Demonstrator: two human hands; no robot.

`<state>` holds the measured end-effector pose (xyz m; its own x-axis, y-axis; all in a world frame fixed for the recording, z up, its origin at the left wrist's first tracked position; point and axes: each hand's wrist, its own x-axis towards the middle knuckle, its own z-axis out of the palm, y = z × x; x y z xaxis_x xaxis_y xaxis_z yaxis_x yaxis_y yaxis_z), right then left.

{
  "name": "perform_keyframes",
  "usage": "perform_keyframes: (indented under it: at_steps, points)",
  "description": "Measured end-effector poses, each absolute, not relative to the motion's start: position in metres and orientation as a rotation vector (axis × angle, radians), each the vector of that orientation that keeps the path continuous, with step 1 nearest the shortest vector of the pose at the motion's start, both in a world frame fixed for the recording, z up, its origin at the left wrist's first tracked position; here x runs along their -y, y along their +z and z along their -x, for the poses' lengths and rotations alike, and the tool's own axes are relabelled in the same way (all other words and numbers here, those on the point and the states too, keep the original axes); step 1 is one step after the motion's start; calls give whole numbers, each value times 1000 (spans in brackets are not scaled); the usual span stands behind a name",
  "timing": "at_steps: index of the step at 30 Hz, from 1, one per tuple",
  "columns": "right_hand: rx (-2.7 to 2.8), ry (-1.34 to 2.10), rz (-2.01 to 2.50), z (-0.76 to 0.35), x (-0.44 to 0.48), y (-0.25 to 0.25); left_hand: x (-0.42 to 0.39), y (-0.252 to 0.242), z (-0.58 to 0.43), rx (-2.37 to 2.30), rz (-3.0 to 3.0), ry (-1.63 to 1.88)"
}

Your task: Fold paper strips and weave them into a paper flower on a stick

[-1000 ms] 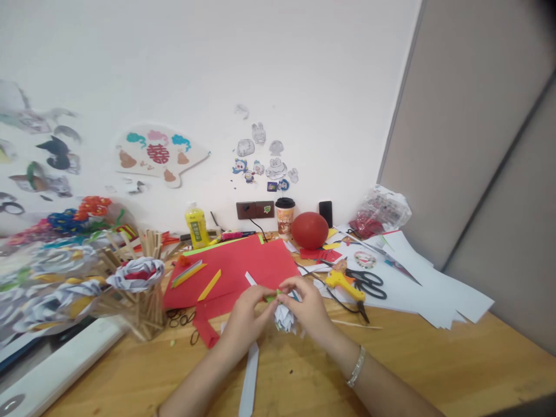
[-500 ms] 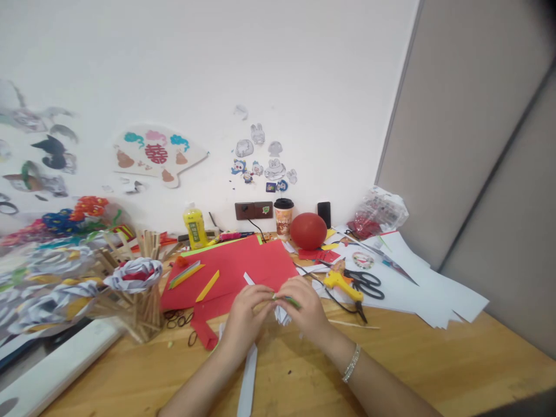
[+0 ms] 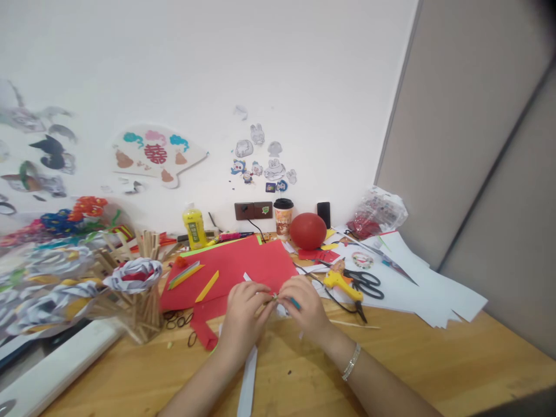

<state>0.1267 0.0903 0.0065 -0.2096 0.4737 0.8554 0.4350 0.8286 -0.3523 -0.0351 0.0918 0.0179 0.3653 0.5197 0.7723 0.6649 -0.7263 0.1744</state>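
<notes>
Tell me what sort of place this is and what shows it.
Probably a papercraft corner: black-handled scissors lie beside what looks like a yellow glue gun, large red paper is spread out, and a paper flower stands at left.

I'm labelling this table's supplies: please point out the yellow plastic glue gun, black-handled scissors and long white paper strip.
Yellow plastic glue gun (image 3: 344,285): head view, yellow body.
Black-handled scissors (image 3: 359,279): head view, base of the handles.
Long white paper strip (image 3: 247,380): head view, lower stretch.
</notes>
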Motion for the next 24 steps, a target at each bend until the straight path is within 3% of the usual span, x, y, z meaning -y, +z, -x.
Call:
perform_keyframes:
  at_steps: [10, 15, 24]
  points:
    - [1825, 361, 842, -132, -91, 12, -96, 21, 39, 1108, 2715, -1364]
    - [1731, 506, 910, -132, -92, 13, -95, 24, 39, 1346, 2935, -1463]
    - [1555, 1405, 900, -133, -99, 2, -104, 10, 38, 1942, 3378, -1644]
